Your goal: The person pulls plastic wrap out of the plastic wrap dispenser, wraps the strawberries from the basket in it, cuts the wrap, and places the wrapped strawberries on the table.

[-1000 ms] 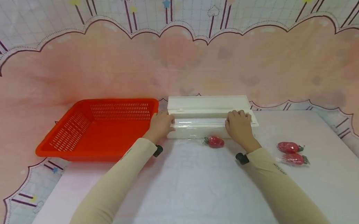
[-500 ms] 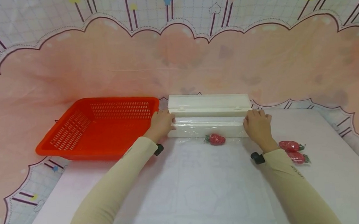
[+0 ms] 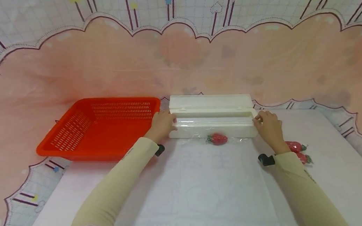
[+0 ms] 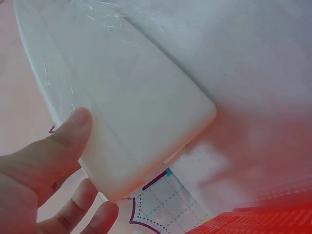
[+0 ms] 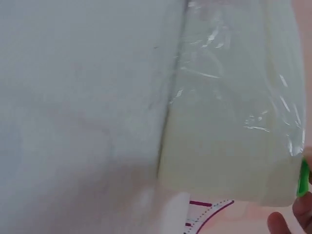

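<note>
A long white cling film dispenser [image 3: 213, 130] lies at the far side of the table with its lid [image 3: 210, 102] tipped back. Clear film hangs over its front. My left hand [image 3: 161, 125] holds the dispenser's left end, its thumb [image 4: 78, 122] on the film-covered edge. At the right end, my right hand [image 3: 268, 128] pinches a small green slide cutter [image 5: 303, 178], mostly hidden in the head view. Against the dispenser's front sits a red, fruit-like piece [image 3: 217, 138] with a green top, film lying around it.
An orange-red plastic basket [image 3: 86, 155] stands left of the dispenser, close to my left hand. Two more red pieces [image 3: 294, 146], which look film-wrapped, lie on the white table [image 3: 205, 195] behind my right wrist. A patterned cloth [image 3: 177, 64] rises at the back.
My right hand has slid rightward along the dispenser to its right end. The left hand stays on the left end, and the red piece by the dispenser keeps its place.
</note>
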`<state>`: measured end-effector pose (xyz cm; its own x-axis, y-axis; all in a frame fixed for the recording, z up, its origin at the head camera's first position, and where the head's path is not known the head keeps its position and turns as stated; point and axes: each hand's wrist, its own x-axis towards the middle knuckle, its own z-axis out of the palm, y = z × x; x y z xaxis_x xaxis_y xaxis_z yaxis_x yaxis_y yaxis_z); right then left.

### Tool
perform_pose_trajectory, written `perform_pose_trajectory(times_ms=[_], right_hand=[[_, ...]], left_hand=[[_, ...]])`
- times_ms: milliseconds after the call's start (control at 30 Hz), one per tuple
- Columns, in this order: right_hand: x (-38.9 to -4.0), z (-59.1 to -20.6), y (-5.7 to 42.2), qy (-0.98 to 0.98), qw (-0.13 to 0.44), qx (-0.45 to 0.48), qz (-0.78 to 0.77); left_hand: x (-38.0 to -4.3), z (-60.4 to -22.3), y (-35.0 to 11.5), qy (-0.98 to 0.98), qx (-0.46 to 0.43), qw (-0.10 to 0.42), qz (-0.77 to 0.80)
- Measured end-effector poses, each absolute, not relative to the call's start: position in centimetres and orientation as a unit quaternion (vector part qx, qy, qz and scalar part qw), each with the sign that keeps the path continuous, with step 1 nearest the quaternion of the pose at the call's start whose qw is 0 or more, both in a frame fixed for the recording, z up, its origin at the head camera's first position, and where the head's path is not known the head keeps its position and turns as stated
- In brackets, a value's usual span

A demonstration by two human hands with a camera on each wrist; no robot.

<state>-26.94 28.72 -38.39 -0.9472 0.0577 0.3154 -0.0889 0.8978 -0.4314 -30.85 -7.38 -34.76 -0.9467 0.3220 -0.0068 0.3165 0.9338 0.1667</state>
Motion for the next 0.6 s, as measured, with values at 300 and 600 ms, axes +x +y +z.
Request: perform_pose_trajectory(times_ms=[300, 600], right_hand=[[-27.3, -38.1, 29.9, -0.936, 0.155, 0.032, 0.315], [-26.4, -37.5, 30.6, -0.948, 0.130, 0.047, 0.286]], left_hand=[[-31.1, -34.3, -8.0, 0.979, 0.165, 0.034, 0.114], [-30.3, -33.0, -8.2, 0.978, 0.164, 0.040, 0.121]])
